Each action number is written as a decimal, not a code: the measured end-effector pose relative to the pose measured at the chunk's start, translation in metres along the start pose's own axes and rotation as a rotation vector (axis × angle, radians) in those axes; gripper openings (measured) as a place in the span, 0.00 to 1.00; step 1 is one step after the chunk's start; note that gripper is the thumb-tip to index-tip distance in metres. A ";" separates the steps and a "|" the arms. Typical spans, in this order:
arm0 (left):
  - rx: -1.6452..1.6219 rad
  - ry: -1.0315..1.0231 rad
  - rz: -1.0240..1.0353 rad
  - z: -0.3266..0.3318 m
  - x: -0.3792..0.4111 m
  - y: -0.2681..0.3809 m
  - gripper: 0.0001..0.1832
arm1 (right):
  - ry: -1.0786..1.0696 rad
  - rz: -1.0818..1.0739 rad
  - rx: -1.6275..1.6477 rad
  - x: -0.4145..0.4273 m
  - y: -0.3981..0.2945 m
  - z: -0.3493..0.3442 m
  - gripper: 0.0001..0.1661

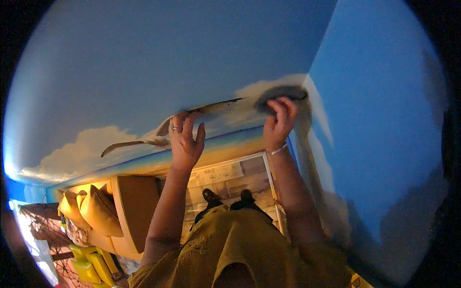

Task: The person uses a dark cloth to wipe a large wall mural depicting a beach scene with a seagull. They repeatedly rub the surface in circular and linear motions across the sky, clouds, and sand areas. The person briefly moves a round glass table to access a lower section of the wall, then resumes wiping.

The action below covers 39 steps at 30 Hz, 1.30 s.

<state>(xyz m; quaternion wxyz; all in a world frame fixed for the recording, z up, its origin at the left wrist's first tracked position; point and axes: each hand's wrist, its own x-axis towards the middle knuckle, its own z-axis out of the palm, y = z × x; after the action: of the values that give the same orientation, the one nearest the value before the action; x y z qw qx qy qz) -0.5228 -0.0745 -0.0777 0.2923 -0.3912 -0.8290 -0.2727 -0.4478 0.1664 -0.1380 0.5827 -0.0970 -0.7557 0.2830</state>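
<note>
In front of me is a wall mural of blue sky, clouds, a shoreline and a bird with spread wings. My left hand, with a ring on one finger, rests over the painted bird. Its fingers are apart and nothing shows in it. Close to the wall corner, my right hand has its bent fingers against a dark grey oval pad or cloth on the painted cloud. Motion blurs this hand and the dark piece, so its exact kind is unclear. A pale band circles the right wrist.
A blue side wall meets the mural at my right. A tan sofa with yellow cushions stands to the left, beyond it a yellow-green chair. Wood-look flooring lies under my dark shoes.
</note>
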 end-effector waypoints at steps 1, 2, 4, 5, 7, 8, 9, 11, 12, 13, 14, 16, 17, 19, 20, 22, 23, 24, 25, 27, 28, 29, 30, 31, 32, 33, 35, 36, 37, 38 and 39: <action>-0.009 0.011 -0.008 0.004 -0.003 0.003 0.19 | 0.045 -0.015 -0.006 0.014 0.005 -0.002 0.23; -0.008 0.021 -0.021 0.005 -0.009 0.005 0.19 | 0.045 -0.032 -0.047 0.027 -0.001 -0.002 0.23; -0.017 0.036 -0.028 0.009 -0.012 0.006 0.21 | 0.029 -0.077 -0.092 0.020 0.016 0.002 0.23; -0.015 0.036 -0.035 0.012 -0.016 0.003 0.22 | 0.019 -0.100 -0.110 0.010 0.027 0.008 0.23; 0.007 0.021 -0.033 0.017 -0.014 0.001 0.24 | -0.038 -0.039 -0.072 -0.031 0.050 0.023 0.23; 0.030 0.007 -0.029 0.017 -0.012 0.000 0.25 | -0.072 -0.026 -0.103 -0.049 0.054 0.025 0.24; 0.058 -0.011 -0.033 0.016 -0.015 0.001 0.26 | -0.116 -0.010 -0.130 -0.059 0.052 0.023 0.24; 0.064 -0.007 -0.054 0.019 -0.013 -0.001 0.26 | -0.203 0.039 -0.143 -0.072 0.053 0.020 0.25; 0.068 -0.002 -0.061 0.021 -0.012 -0.003 0.25 | -0.242 0.061 -0.150 -0.072 0.051 0.019 0.26; 0.048 0.001 -0.062 0.020 -0.013 -0.002 0.25 | -0.233 0.089 -0.084 -0.071 0.050 0.017 0.25; 0.027 0.005 -0.063 0.019 -0.015 0.001 0.24 | -0.223 0.116 -0.018 -0.069 0.049 0.015 0.24; -0.015 0.018 -0.086 0.014 -0.021 0.001 0.24 | -0.173 0.094 0.070 -0.047 0.028 0.011 0.24; -0.043 0.020 -0.107 0.012 -0.029 -0.002 0.23 | -0.135 0.052 0.087 -0.025 0.006 0.010 0.25; -0.078 0.046 -0.118 0.008 -0.034 -0.004 0.22 | -0.089 -0.034 0.081 0.003 -0.015 0.012 0.26; -0.071 0.068 -0.119 0.004 -0.036 -0.005 0.22 | -0.095 -0.077 0.073 0.012 -0.019 0.016 0.27; -0.068 0.100 -0.142 -0.001 -0.039 -0.016 0.21 | -0.063 -0.157 0.006 0.016 -0.029 0.029 0.19; -0.071 0.105 -0.166 -0.002 -0.042 -0.025 0.21 | -0.101 -0.191 -0.006 0.007 -0.027 0.035 0.19; -0.075 0.115 -0.194 -0.004 -0.043 -0.031 0.21 | -0.142 -0.229 -0.017 -0.008 -0.020 0.042 0.19; -0.094 0.108 -0.242 -0.007 -0.045 -0.034 0.20 | -0.189 -0.265 -0.021 -0.027 -0.015 0.049 0.19; -0.151 0.097 -0.327 -0.003 -0.040 -0.037 0.20 | -0.307 -0.228 -0.039 -0.057 -0.004 0.052 0.20; -0.129 0.100 -0.282 -0.003 -0.040 -0.039 0.20 | -0.369 -0.190 -0.056 -0.069 -0.003 0.054 0.20; -0.150 0.097 -0.296 -0.005 -0.042 -0.038 0.20 | -0.430 -0.153 -0.076 -0.077 0.001 0.054 0.20; -0.166 0.092 -0.315 -0.009 -0.044 -0.037 0.20 | -0.391 -0.129 0.034 -0.074 -0.007 0.052 0.20; -0.183 0.086 -0.333 -0.013 -0.048 -0.037 0.20 | -0.353 -0.153 0.060 -0.061 -0.022 0.051 0.22; -0.187 0.119 -0.303 -0.014 -0.053 -0.037 0.20 | -0.315 -0.175 0.084 -0.046 -0.040 0.047 0.24; -0.177 0.143 -0.304 -0.016 -0.057 -0.036 0.20 | -0.276 -0.193 0.107 -0.031 -0.058 0.044 0.27; -0.170 0.195 -0.288 -0.019 -0.057 -0.033 0.20 | -0.222 -0.259 0.119 -0.007 -0.079 0.048 0.30; -0.198 0.199 -0.332 -0.020 -0.056 -0.034 0.20 | -0.216 -0.288 0.117 0.002 -0.085 0.054 0.31; -0.226 0.203 -0.376 -0.019 -0.056 -0.036 0.20 | -0.210 -0.317 0.117 0.006 -0.090 0.059 0.31; -0.253 0.207 -0.421 -0.019 -0.056 -0.039 0.20 | -0.206 -0.346 0.050 0.002 -0.091 0.065 0.28; -0.287 0.182 -0.461 -0.016 -0.056 -0.050 0.20 | -0.240 -0.368 0.046 -0.008 -0.091 0.077 0.26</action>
<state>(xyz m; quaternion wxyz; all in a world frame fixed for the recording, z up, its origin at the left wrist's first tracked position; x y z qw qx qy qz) -0.5294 -0.1401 -0.1170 0.2372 -0.2037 -0.8193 -0.4806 -0.5006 0.0633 -0.1079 0.5325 0.0903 -0.8178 0.1985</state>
